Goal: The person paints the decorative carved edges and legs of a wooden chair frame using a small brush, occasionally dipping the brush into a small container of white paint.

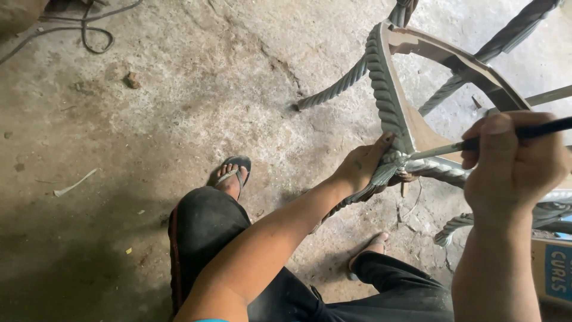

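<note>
While painting: right hand [512, 164] fingers pinching brush [476, 143], tip at 9 o'clock on joint.
Left hand [363, 167]: fingers gripping chair frame [384, 89].
Progress: frame mostly grey; inner wood w/o paint.

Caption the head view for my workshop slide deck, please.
Left hand steadies a carved, rope-twisted chair frame while the right hand brushes silver-grey paint onto its corner joint.

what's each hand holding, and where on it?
Left hand grips the carved chair frame at a twisted leg by the corner joint. Right hand holds a thin paintbrush by its dark handle, tip at that joint.
</note>
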